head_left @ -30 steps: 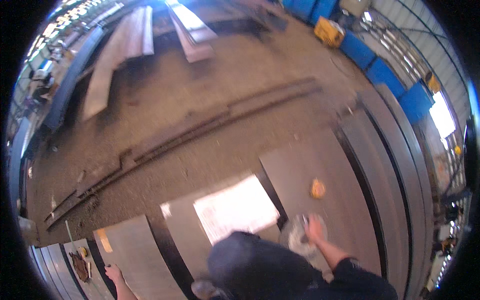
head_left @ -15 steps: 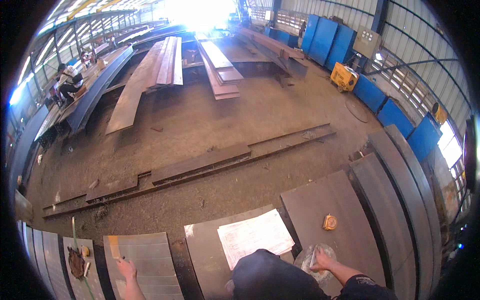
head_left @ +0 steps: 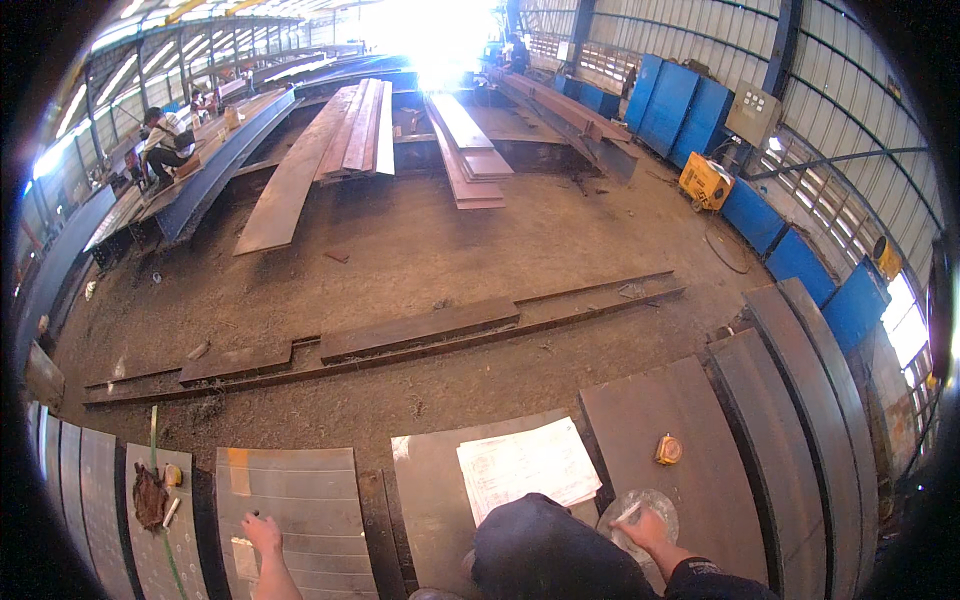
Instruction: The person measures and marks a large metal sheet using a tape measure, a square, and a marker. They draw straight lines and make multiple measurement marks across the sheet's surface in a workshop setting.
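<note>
My left hand (head_left: 264,534) is over a grey steel plate (head_left: 310,500) marked with several pale cross lines. Its fingers are curled together, and whatever they may hold is too small to make out. A pale rectangular patch or block (head_left: 243,560) lies beside that hand. My right hand (head_left: 650,528) grips a short white stick (head_left: 628,514) above a round greyish disc (head_left: 660,504), which rests on a wide brown plate (head_left: 660,400). Farther up that plate sits a yellow tape measure (head_left: 668,450). White paper sheets (head_left: 530,463) lie between my hands on another plate, partly covered by my dark-clothed knee.
At left, a brown glove-like bundle (head_left: 150,497), a second yellow tape measure (head_left: 173,475) and a white stick (head_left: 172,512) lie on a plate. Dark gaps separate the plates. Long steel pieces (head_left: 420,330) lie on the floor ahead. Another person (head_left: 165,150) sits far left.
The view has shifted, so the scene sits further right, with the far things lower. The pale patch beside my left hand now shows. My right hand stays over the disc with the white stick.
</note>
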Demonstrator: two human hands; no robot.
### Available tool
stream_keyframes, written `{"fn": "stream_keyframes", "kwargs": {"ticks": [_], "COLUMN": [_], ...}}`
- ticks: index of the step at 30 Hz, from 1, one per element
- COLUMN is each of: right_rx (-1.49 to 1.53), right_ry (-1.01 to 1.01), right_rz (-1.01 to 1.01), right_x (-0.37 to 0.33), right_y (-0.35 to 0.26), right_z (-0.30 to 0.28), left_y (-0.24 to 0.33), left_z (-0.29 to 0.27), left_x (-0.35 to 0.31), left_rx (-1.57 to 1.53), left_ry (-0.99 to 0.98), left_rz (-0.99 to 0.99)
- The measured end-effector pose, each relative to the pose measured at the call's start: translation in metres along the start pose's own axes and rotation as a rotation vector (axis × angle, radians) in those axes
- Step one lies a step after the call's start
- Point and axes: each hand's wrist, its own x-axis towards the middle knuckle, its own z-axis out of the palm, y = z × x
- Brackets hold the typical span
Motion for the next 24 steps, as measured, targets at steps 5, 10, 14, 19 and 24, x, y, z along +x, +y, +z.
{"fn": "stream_keyframes", "kwargs": {"ticks": [5, 10, 14, 19, 24], "right_rx": [0.05, 0.227, -0.131, 0.263, -0.203], "right_ry": [0.014, -0.03, 0.072, -0.112, 0.083], "right_rz": [-0.065, 0.078, -0.085, 0.183, -0.086], "right_x": [-0.016, -0.009, -0.017, -0.001, -0.009], "right_y": [0.004, -0.008, -0.004, -0.007, 0.0], "right_z": [0.018, -0.01, 0.023, -0.014, 0.033], "left_y": [0.021, 0.007, 0.023, 0.002, 0.009], "left_z": [-0.008, -0.006, -0.009, -0.012, -0.008], "left_x": [-0.016, -0.01, -0.014, -0.011, -0.013], "left_rx": [-0.022, 0.0, -0.035, -0.022, -0.03], "left_ry": [-0.056, -0.013, -0.047, -0.008, -0.024], "left_rz": [-0.006, -0.018, 0.04, 0.045, -0.006]}}
